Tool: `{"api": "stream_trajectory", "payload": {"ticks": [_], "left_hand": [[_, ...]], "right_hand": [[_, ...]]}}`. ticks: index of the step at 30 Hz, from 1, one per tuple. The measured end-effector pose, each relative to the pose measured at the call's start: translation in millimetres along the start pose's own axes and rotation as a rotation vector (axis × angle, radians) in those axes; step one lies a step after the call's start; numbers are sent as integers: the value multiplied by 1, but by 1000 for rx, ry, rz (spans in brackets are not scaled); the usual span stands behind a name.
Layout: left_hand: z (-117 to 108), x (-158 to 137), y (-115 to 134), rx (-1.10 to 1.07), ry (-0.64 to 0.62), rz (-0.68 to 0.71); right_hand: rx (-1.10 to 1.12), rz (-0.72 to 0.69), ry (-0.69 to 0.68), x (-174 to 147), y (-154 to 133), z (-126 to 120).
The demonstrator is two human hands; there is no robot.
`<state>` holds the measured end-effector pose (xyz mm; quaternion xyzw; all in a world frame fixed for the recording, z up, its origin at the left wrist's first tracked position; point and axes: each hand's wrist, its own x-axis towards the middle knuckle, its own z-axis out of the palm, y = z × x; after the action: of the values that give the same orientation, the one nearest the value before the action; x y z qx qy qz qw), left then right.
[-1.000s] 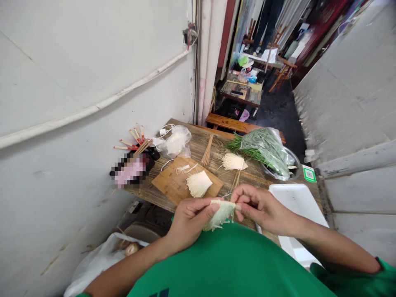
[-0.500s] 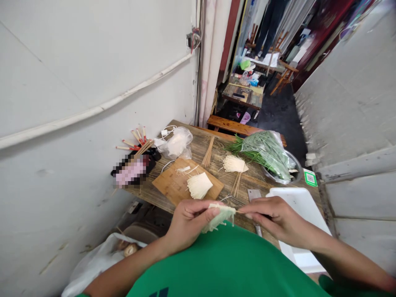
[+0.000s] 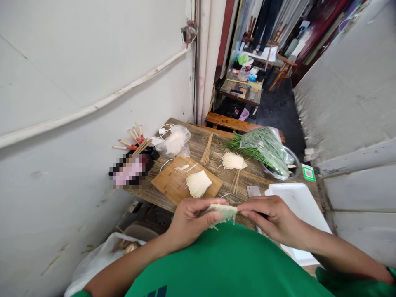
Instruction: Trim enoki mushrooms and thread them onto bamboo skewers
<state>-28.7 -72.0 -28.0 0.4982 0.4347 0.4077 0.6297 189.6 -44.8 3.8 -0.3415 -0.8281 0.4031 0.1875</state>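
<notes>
In front of the green shirt, my left hand [image 3: 193,218] is closed around a flat bunch of enoki mushrooms [image 3: 228,212], its thumb on the near side. My right hand [image 3: 272,214] pinches a thin bamboo skewer [image 3: 208,205] at the bunch's right edge. The skewer runs through the bunch, and a short tip shows at its left; most of it is hidden. Beyond my hands, another enoki bunch [image 3: 199,184] lies on the wooden cutting board [image 3: 168,184]. A further enoki bunch [image 3: 233,161] rests on the table beside loose skewers [image 3: 236,181].
Farther back on the table [image 3: 198,136] are a skewer bundle [image 3: 207,149], a plastic bag [image 3: 176,142] and bagged green vegetables [image 3: 262,146] over a metal bowl [image 3: 295,163]. A cleaver [image 3: 253,191] and white tray [image 3: 289,198] lie at right. Walls stand close on both sides.
My right hand has come closer to the left, pushing the skewer farther through the enoki bunch. The skewer's tip now shows on the left side. The view has shifted slightly.
</notes>
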Motion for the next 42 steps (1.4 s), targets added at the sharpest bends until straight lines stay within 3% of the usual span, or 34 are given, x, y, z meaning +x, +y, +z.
{"api": "stream_trajectory", "payload": {"ticks": [3, 5, 12, 14, 18, 28, 35, 39, 42], "left_hand": [[-10, 3, 6, -31, -1, -20], [-18, 5, 10, 140, -3, 43], [-27, 24, 8, 894, -53, 595], [-24, 31, 6, 1031, -96, 668], [-22, 36, 9, 1113, -120, 686], [-9, 36, 8, 1060, -219, 706], [-16, 43, 12, 1098, -222, 711], [-8, 44, 23, 1122, -325, 670], [-3, 43, 24, 1134, -324, 642]], "right_hand": [[-35, -8, -6, 7, 2, -2], [-57, -15, 2, 10, 5, -3], [-112, -48, 52, 20, 12, -1], [-137, -61, 67, 22, 13, 1], [-183, -84, 50, 21, 17, -3], [-118, -135, 57, 4, 18, 2], [-142, -105, 71, 6, 20, 2], [-148, -82, 90, 8, 18, 3], [-203, -55, 83, 6, 17, 1]]}}
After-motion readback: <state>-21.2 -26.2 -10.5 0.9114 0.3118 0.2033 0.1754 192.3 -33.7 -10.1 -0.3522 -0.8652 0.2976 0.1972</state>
